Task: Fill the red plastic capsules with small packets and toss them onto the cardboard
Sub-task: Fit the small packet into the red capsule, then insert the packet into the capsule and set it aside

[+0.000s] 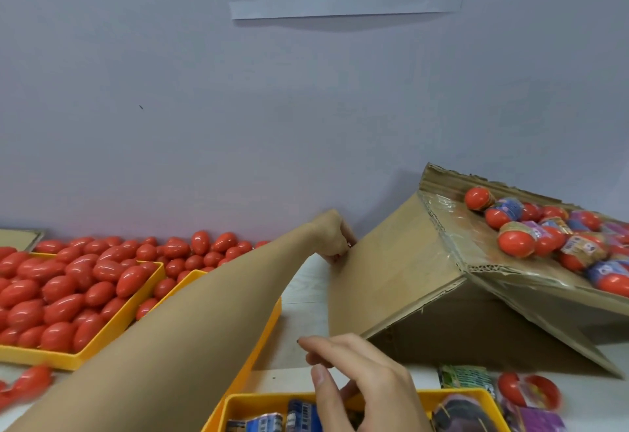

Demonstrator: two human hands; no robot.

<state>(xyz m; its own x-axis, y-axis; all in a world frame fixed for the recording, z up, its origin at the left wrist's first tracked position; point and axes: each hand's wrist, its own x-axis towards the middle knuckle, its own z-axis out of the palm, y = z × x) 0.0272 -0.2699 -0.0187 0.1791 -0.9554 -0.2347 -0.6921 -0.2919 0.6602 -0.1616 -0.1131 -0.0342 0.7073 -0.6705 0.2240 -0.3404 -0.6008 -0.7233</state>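
Packets: we judge the small packets [269, 423] in our near yellow tray [452, 395] light, crinkly and slippery; best pinched at an edge.
Right hand [360, 377]: over that tray, fingers loosely curled, holding nothing we can see.
Capsules: red capsules [68, 288], light, stiff, smooth; we would grip the middle.
Left hand [335, 239]: arm stretched far, fingers curled at the cardboard [391, 271] edge; grip unclear.
Filled capsules [517, 242]: resting on the cardboard's slope.
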